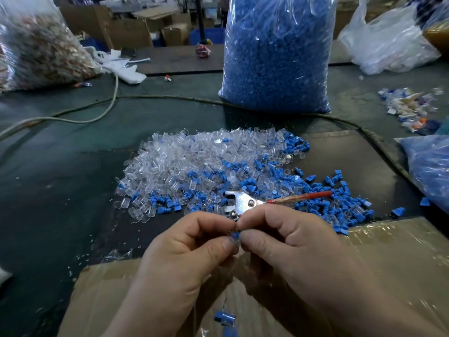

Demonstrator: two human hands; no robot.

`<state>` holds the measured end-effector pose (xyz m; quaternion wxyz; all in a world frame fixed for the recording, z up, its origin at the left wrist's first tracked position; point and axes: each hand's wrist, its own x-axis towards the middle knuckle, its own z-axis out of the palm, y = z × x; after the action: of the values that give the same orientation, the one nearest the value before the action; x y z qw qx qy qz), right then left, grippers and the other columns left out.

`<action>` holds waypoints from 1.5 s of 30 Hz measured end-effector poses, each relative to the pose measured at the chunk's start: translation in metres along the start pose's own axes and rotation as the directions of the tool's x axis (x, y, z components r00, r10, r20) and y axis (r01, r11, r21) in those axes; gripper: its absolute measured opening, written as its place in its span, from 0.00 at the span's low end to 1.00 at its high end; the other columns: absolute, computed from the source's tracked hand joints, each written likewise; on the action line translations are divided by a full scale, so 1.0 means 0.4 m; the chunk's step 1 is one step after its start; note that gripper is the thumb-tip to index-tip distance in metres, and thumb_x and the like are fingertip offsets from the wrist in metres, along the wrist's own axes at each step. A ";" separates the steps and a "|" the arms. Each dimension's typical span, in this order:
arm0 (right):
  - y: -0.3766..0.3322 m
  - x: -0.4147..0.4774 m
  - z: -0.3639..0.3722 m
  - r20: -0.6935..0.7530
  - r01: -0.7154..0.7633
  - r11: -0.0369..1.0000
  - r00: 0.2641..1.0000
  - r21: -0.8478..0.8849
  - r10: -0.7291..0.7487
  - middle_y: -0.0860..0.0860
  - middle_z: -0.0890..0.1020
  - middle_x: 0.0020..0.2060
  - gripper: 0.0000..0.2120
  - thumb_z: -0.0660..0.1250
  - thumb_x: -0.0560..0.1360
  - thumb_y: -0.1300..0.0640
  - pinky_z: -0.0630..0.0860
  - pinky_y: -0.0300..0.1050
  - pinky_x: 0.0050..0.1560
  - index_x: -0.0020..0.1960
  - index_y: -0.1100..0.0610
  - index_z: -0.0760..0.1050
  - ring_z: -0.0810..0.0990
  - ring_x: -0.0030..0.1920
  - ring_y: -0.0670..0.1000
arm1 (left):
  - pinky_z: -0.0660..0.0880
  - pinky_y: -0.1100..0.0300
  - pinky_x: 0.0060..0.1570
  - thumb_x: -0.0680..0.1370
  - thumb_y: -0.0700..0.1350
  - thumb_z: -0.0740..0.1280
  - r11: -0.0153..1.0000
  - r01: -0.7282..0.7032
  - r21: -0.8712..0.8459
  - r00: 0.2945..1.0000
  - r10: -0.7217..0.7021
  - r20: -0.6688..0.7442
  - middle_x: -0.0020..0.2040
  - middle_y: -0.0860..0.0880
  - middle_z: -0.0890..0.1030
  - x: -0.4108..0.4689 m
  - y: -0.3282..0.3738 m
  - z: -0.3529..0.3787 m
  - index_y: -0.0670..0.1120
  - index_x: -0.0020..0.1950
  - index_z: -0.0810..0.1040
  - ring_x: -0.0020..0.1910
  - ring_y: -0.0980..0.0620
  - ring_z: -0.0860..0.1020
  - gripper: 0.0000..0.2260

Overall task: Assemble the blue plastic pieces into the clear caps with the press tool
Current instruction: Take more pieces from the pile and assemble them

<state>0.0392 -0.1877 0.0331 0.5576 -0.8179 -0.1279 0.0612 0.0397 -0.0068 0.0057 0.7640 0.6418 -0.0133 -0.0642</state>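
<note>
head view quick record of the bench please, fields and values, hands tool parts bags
left hand: pinches the blue piece
right hand: pinches the same piece
press tool: on the pile beyond the fingertips, red handle pointing right
clear caps: heaped mid-table
loose blue pieces: scattered right of the caps
blue bag: upright behind the pile
cardboard box: under the hands

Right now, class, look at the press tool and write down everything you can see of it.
The press tool has a silver metal head with a hooked notch at its left end, a bolt at its middle, and a thin red handle running right. It lies on the pile of clear caps and blue pieces, just beyond the right hand, whose fingers hide its lower edge; whether they touch it cannot be told.
</note>
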 end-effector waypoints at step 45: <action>0.003 0.006 -0.072 -0.120 0.058 0.621 0.963 -0.781 -0.240 0.39 0.76 0.42 0.17 0.58 0.70 0.38 0.68 0.37 0.38 0.56 0.43 0.69 0.74 0.41 0.43 | 0.72 0.58 0.24 0.67 0.40 0.74 0.990 -0.005 -0.139 0.968 -0.030 -0.247 0.30 0.42 0.78 0.009 0.013 0.003 0.49 0.39 0.82 0.25 0.48 0.74 0.05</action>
<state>0.0488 -0.2132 0.0426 0.1681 -0.9652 -0.1489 -0.1339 0.0434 -0.0074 0.0109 0.8020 0.5902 0.0910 0.0113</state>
